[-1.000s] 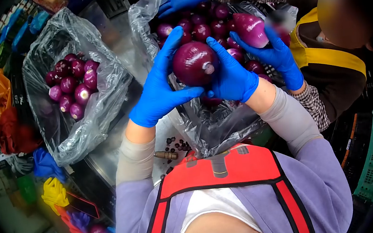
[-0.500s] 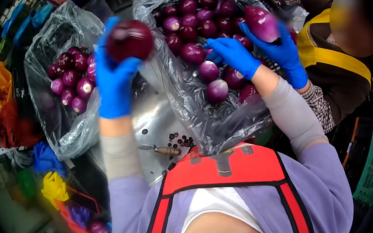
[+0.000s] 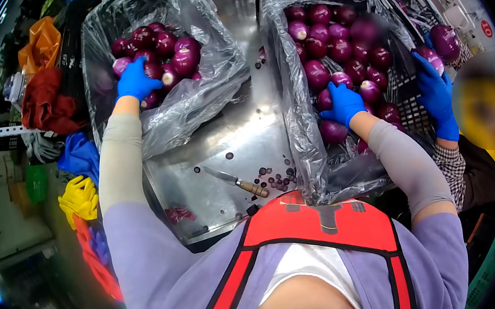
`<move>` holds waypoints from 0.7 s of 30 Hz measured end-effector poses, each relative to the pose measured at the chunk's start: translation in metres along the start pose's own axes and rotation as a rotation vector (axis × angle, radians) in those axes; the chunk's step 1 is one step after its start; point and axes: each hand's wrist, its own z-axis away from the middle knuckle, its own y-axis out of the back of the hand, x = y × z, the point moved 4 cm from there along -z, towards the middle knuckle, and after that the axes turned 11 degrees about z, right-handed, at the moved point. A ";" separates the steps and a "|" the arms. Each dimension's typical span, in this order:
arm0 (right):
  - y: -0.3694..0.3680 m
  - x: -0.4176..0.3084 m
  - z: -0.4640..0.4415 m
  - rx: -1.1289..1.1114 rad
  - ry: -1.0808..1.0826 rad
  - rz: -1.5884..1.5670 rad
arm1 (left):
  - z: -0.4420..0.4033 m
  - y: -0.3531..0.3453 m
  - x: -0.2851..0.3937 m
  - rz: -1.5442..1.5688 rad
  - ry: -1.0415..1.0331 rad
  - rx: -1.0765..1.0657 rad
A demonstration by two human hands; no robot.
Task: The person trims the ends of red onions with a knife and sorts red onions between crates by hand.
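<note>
My left hand [image 3: 137, 81], in a blue glove, is inside the left plastic-lined container, its fingers and thumb curved around a red onion [image 3: 153, 71] among others there. My right hand [image 3: 344, 105], also blue-gloved, reaches into the right plastic-lined container. Its fingers and thumb are around a red onion [image 3: 324, 99], partly hidden by the glove. Many peeled red onions [image 3: 340, 50] lie around it. Between the two containers is a metal table [image 3: 199, 153], with a wooden-handled knife [image 3: 252, 188] and small dark onion scraps [image 3: 280, 181] on it.
At the right, a co-worker's blue-gloved hand [image 3: 437, 98] is by an onion [image 3: 431, 60], beside the right container. Yellow gloves [image 3: 79, 198], a red cloth [image 3: 49, 103] and an orange bag [image 3: 40, 46] are at the left. A green crate [image 3: 491, 261] stands lower right.
My left hand has carried a large onion from the right container into the left one. My right hand has let go of that onion and moved down among the others. The view has shifted right.
</note>
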 end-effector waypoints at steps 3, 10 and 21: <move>-0.007 0.003 -0.004 -0.005 -0.011 -0.033 | -0.005 -0.004 0.007 -0.050 -0.083 -0.057; 0.023 0.029 -0.009 0.143 0.092 -0.575 | 0.029 0.002 0.027 0.090 -0.148 -0.271; 0.100 0.013 0.045 -0.204 0.301 -1.789 | 0.030 -0.011 0.035 0.382 0.046 -0.576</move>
